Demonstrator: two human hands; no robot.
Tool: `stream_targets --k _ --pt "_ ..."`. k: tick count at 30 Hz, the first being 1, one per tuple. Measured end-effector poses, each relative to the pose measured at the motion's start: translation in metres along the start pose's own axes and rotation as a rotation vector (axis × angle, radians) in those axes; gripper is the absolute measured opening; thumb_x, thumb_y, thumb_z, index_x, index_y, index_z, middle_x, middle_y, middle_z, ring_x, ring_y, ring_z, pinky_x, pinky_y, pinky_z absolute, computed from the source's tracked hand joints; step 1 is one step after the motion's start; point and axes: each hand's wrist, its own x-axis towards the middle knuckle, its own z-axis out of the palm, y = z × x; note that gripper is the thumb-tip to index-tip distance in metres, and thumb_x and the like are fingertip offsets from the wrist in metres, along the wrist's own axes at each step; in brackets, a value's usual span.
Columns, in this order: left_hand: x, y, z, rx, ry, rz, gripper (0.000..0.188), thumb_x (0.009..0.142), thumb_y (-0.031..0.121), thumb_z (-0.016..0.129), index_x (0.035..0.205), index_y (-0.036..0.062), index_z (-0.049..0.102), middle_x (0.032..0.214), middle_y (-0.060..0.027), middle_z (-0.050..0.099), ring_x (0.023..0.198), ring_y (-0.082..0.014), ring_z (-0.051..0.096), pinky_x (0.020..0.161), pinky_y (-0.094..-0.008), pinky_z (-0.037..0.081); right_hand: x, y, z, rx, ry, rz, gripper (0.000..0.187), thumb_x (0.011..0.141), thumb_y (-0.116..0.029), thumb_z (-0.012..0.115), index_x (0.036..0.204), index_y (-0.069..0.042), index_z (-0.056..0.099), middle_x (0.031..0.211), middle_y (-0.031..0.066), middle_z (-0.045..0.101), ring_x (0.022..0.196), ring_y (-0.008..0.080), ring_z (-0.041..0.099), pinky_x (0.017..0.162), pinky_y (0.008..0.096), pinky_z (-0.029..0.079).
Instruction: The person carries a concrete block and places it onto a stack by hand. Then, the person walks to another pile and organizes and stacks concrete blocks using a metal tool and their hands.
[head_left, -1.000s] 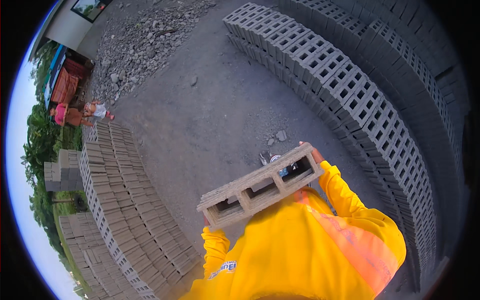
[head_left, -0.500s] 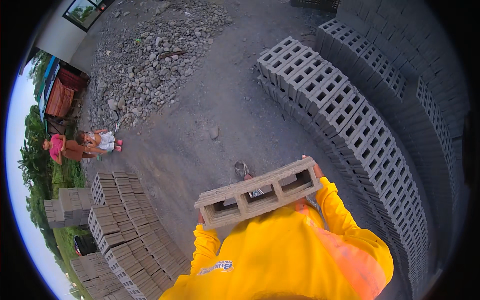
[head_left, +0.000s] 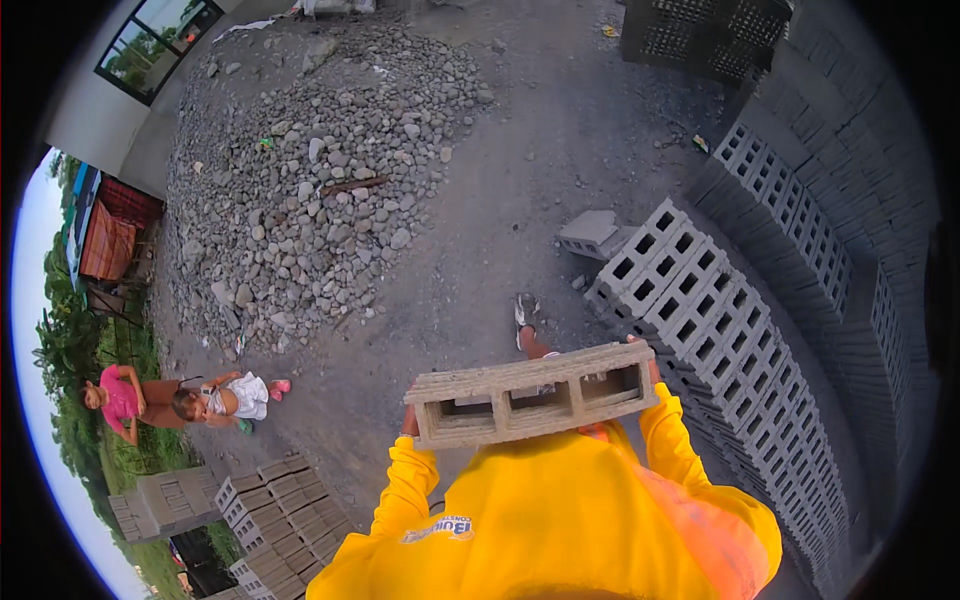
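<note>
I carry a grey hollow concrete block (head_left: 533, 394) with three cavities, held level in front of my chest. My left hand (head_left: 409, 421) grips its left end and my right hand (head_left: 650, 362) grips its right end; only the fingers of each hand show past the block. My yellow long sleeves run down from both ends. One of my feet (head_left: 526, 322) shows on the grey ground just beyond the block.
Rows of stacked hollow blocks (head_left: 735, 330) stand to my right, with a loose block (head_left: 590, 234) at their near end. A large pile of gravel and stones (head_left: 310, 170) lies ahead left. Two people (head_left: 185, 398) crouch at the left. More stacked blocks (head_left: 285, 510) sit lower left.
The view has swung: the gravel pile and the end of the right-hand block rows have come closer and more central. The block stays held in both hands.
</note>
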Motion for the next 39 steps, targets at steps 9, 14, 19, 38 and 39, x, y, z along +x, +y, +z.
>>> stream_targets --k 9,14,19,38,39 --pt "0.252 0.222 0.120 0.004 0.037 -0.010 0.036 0.096 0.030 0.050 0.120 0.0052 0.059 0.118 -0.0098 0.063 0.099 -0.0192 0.061 0.088 -0.0295 0.049 0.267 -0.193 0.194 0.017 -0.106 -0.089 0.036 0.090 -0.046 0.061 0.104 -0.013 0.066 0.091 0.0013 0.066 0.081 0.0130 0.061 0.075 0.0282 0.049" --pt "0.375 0.347 0.205 0.024 0.023 -0.035 0.036 0.096 0.030 0.050 0.120 0.0050 0.058 0.118 -0.0100 0.063 0.099 -0.0192 0.061 0.089 -0.0294 0.049 0.361 -0.330 0.292 0.010 0.002 -0.026 0.042 0.089 -0.049 0.060 0.107 -0.012 0.066 0.094 0.0028 0.065 0.083 0.0157 0.061 0.077 0.0315 0.049" --pt "0.524 0.443 0.291 -0.025 0.047 -0.044 0.036 0.096 0.030 0.050 0.120 0.0049 0.058 0.119 -0.0101 0.063 0.099 -0.0193 0.060 0.089 -0.0294 0.049 0.467 -0.487 0.401 -0.051 -0.058 -0.047 0.045 0.090 -0.052 0.057 0.114 -0.014 0.065 0.103 0.0049 0.064 0.090 0.0185 0.060 0.082 0.0337 0.050" --pt "0.991 0.787 0.745 -0.059 0.059 -0.117 0.036 0.096 0.029 0.050 0.121 0.0044 0.058 0.120 -0.0106 0.063 0.101 -0.0194 0.060 0.090 -0.0294 0.049 0.931 -1.032 0.580 0.123 -0.090 0.209 0.038 0.089 -0.043 0.057 0.094 -0.006 0.063 0.089 0.0096 0.066 0.080 0.0237 0.064 0.079 0.0358 0.052" --pt "1.015 0.798 0.764 -0.083 0.063 -0.130 0.036 0.096 0.029 0.050 0.121 0.0044 0.058 0.120 -0.0106 0.063 0.101 -0.0194 0.060 0.090 -0.0294 0.049 0.969 -1.063 0.584 0.117 -0.069 0.205 0.038 0.089 -0.043 0.057 0.094 -0.006 0.063 0.089 0.0096 0.066 0.080 0.0237 0.064 0.079 0.0358 0.052"
